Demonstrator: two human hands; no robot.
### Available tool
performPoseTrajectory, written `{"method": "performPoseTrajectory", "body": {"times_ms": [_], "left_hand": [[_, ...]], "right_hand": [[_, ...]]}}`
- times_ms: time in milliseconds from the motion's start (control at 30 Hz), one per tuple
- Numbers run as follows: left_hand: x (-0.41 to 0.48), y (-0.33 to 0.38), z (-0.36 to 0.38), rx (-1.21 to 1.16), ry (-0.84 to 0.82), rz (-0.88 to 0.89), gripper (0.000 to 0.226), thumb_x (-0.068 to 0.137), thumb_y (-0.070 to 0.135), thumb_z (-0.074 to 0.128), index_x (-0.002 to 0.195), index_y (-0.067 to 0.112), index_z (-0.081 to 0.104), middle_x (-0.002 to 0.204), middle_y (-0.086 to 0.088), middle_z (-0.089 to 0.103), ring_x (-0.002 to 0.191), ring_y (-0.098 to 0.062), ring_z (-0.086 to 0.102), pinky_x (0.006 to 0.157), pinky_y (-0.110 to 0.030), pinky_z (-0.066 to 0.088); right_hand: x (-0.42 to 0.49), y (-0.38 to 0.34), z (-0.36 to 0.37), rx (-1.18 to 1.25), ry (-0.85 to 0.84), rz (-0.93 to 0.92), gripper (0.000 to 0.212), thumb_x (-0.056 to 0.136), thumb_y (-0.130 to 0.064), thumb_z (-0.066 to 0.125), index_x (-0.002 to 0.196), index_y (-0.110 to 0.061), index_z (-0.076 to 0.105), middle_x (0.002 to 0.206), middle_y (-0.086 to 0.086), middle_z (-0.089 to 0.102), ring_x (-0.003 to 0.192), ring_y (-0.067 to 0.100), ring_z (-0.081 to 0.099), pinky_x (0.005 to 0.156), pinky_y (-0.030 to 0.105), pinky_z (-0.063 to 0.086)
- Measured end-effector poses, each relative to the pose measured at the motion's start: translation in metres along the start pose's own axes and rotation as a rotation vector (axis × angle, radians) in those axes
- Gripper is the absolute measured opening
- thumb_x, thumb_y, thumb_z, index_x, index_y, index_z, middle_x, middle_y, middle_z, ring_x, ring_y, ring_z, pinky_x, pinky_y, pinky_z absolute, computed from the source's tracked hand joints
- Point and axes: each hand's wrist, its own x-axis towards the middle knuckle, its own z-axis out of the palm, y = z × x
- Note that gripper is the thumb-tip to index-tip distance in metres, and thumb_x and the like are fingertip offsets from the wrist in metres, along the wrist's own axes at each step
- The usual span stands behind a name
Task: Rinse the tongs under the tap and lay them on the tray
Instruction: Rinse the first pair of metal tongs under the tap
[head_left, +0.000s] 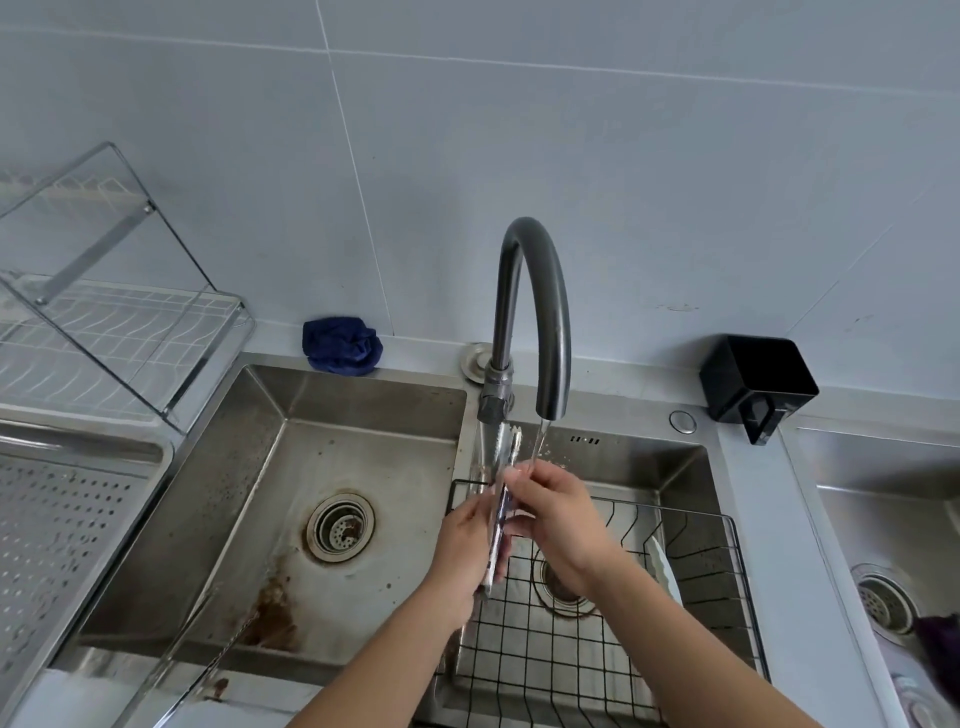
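Metal tongs (503, 457) stand nearly upright over the right sink basin, tips up beside the dark curved tap (540, 291). Water runs from the spout onto my right hand (556, 514), whose fingers wrap the middle of the tongs. My left hand (467, 551) grips the lower handle end of the tongs. The perforated steel tray (78, 519) lies at the far left, beside the left basin.
A black wire basket (701, 561) sits in the right basin with a white plate (665, 571) in it. The left basin (332, 467) has a rusty drain. A blue cloth (340, 345), a black cup (756, 379) and a dish rack (104, 322) stand along the back.
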Motion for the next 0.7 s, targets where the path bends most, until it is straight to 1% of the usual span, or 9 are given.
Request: {"method": "performPoseTrajectory", "body": {"times_ms": [100,167,233,333,367,433,533,633,700], "left_hand": [[0.003,0.009,0.013,-0.029,0.005,0.027,0.037,0.106,0.037,0.047,0.085,0.036,0.078,0.073,-0.004,0.070,0.049,-0.014,0.056,0.044,-0.028,0.044],[0.003,0.010,0.019,-0.008,0.037,0.077,0.035,0.106,0.040,0.048,0.088,0.040,0.078,0.086,-0.002,0.077,0.065,-0.015,0.067,0.059,-0.030,0.051],[0.006,0.011,0.022,-0.005,0.049,0.135,0.033,0.106,0.038,0.049,0.092,0.035,0.078,0.096,-0.006,0.077,0.079,-0.016,0.069,0.070,-0.032,0.053],[0.009,0.011,0.024,-0.042,0.018,0.158,0.031,0.105,0.032,0.053,0.089,0.030,0.079,0.085,-0.015,0.073,0.064,-0.019,0.061,0.054,-0.033,0.048],[0.011,0.010,0.024,-0.036,0.010,0.165,0.031,0.104,0.031,0.054,0.088,0.031,0.080,0.087,-0.012,0.075,0.067,-0.017,0.065,0.055,-0.031,0.050],[0.012,0.008,0.022,-0.026,-0.013,0.186,0.028,0.103,0.028,0.056,0.091,0.028,0.080,0.095,-0.006,0.079,0.084,-0.013,0.071,0.071,-0.028,0.056],[0.014,0.006,0.017,-0.083,-0.081,0.185,0.021,0.101,0.021,0.059,0.101,0.019,0.080,0.105,-0.012,0.078,0.097,-0.025,0.072,0.085,-0.039,0.057],[0.013,0.009,0.011,-0.113,-0.086,0.180,0.015,0.095,0.020,0.067,0.103,0.019,0.080,0.107,-0.019,0.076,0.093,-0.028,0.070,0.075,-0.035,0.053],[0.012,0.012,0.006,-0.129,-0.091,0.179,0.017,0.088,0.022,0.073,0.103,0.019,0.079,0.106,-0.018,0.077,0.093,-0.028,0.072,0.072,-0.033,0.053]], "right_hand": [[-0.004,-0.001,-0.008,-0.192,-0.017,-0.019,0.011,0.087,-0.011,0.078,0.080,-0.011,0.069,0.078,0.014,0.065,0.071,0.032,0.065,0.068,0.042,0.061],[-0.004,-0.006,-0.013,-0.182,0.062,-0.066,0.016,0.091,-0.011,0.075,0.085,0.000,0.065,0.082,0.016,0.065,0.077,0.030,0.067,0.070,0.039,0.062],[-0.003,-0.011,-0.014,-0.137,0.135,-0.129,0.022,0.095,-0.011,0.070,0.088,0.008,0.060,0.084,0.016,0.066,0.078,0.028,0.067,0.067,0.036,0.060],[-0.007,-0.011,-0.015,-0.066,0.110,-0.150,0.024,0.091,-0.010,0.071,0.085,0.009,0.057,0.081,0.017,0.065,0.072,0.033,0.064,0.063,0.041,0.060],[-0.009,-0.010,-0.017,-0.057,0.083,-0.139,0.023,0.087,-0.009,0.073,0.086,0.009,0.059,0.082,0.020,0.067,0.072,0.035,0.064,0.064,0.043,0.060],[-0.012,-0.009,-0.024,-0.089,0.061,-0.125,0.017,0.079,-0.005,0.076,0.088,0.006,0.066,0.087,0.021,0.070,0.078,0.034,0.067,0.069,0.041,0.060],[-0.014,-0.008,-0.029,-0.125,0.079,-0.127,0.015,0.074,0.001,0.075,0.087,0.002,0.070,0.093,0.016,0.077,0.082,0.032,0.072,0.074,0.034,0.059],[-0.012,-0.010,-0.026,-0.131,0.153,-0.166,0.020,0.075,-0.001,0.073,0.093,-0.007,0.074,0.089,0.013,0.078,0.082,0.025,0.075,0.071,0.030,0.059],[-0.006,-0.010,-0.023,-0.108,0.196,-0.179,0.025,0.080,0.004,0.069,0.103,-0.006,0.072,0.089,0.009,0.079,0.084,0.021,0.076,0.069,0.029,0.060]]}}
